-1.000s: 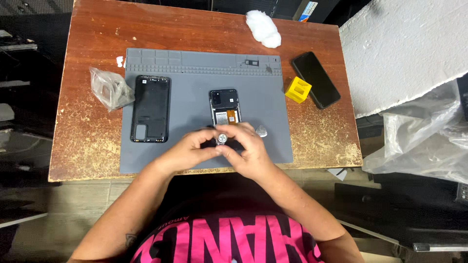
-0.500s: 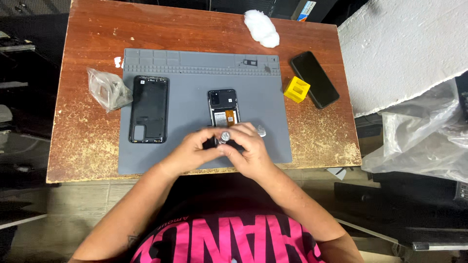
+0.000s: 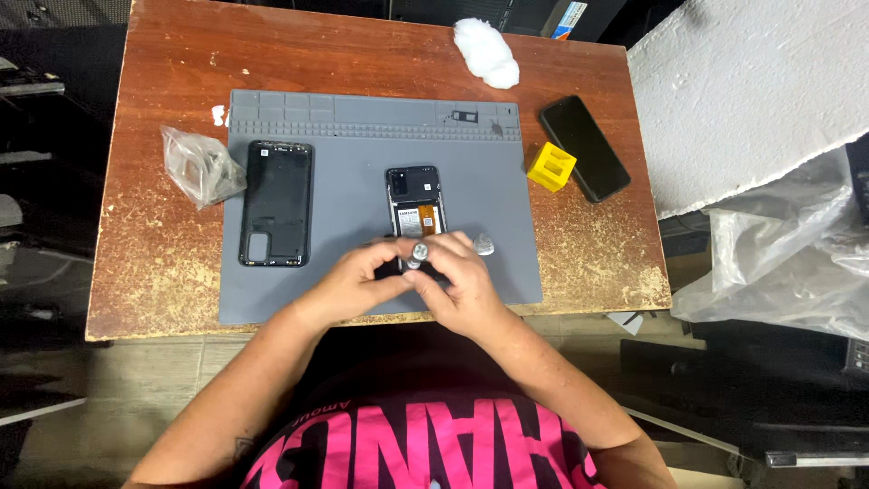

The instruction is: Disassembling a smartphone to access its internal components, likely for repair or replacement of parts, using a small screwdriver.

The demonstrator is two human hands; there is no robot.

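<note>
An opened black phone [image 3: 415, 201] with its back off lies in the middle of the grey work mat [image 3: 362, 136], inner parts showing. Both my hands meet over its lower end and hide it. My right hand [image 3: 463, 282] pinches a small screwdriver [image 3: 416, 253] with a silver cap, held upright over the phone. My left hand [image 3: 351, 282] has its fingers closed on the phone's lower left edge, fingertips touching the screwdriver's shaft. The tool's tip is hidden.
The phone's black back cover [image 3: 276, 204] lies left on the mat. A clear plastic bag [image 3: 199, 167] sits on the wooden table [image 3: 154, 263] beside it. A pale pick [image 3: 484, 243], yellow block [image 3: 550, 167], second black phone [image 3: 585, 148] and white wad [image 3: 486, 41] lie right.
Both hands stay over the phone's lower end with the screwdriver between them; only slight finger shifts show.
</note>
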